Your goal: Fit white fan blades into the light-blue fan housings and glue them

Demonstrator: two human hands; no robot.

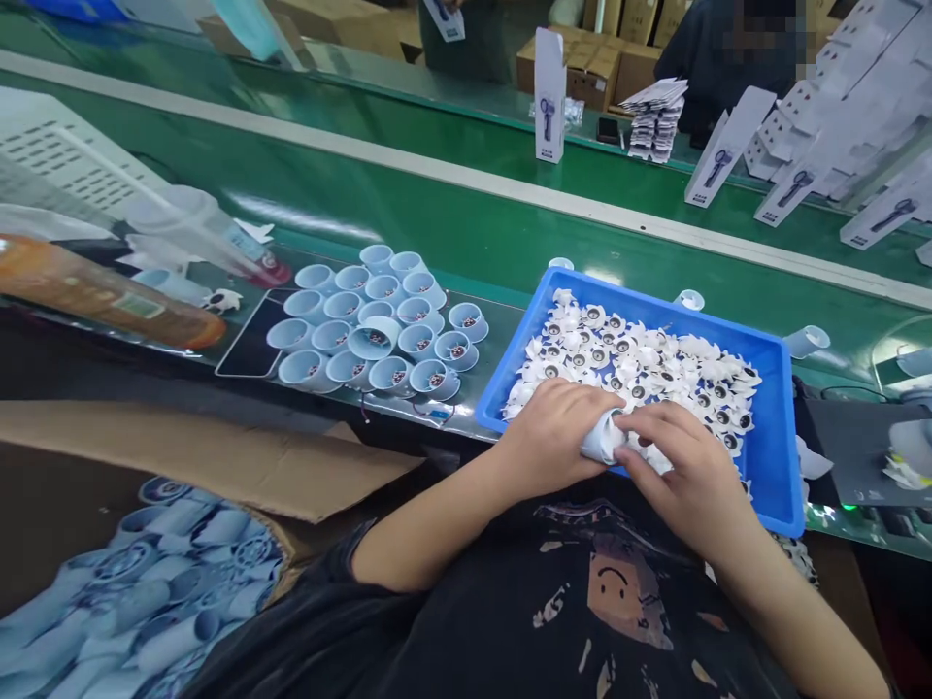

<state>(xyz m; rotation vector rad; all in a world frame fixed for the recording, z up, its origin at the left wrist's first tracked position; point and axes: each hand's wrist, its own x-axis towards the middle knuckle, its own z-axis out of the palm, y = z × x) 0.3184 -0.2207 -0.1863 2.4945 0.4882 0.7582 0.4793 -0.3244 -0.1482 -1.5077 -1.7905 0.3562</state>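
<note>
My left hand [557, 432] is wrapped round a light blue cylindrical fan housing [598, 445], its open end turned toward my right hand. The fingers and thumb of my right hand [674, 461] pinch a white fan impeller [615, 433] at that open end; how deep it sits I cannot tell. Both hands are over the near edge of a blue tray [779, 437], which holds many loose white impellers [655, 354] with dark round hubs. Left of the tray, several light blue housings [379, 335] stand upright in rows, with wires and small parts inside.
A carton [291, 476] of loose blue housings stands at lower left. An orange-brown bottle [109, 296] lies blurred at left. Single housings [807, 340] rest beyond the tray on the green conveyor belt [473, 214], as do white printed boxes [549, 97]. Another person [735, 68] is across.
</note>
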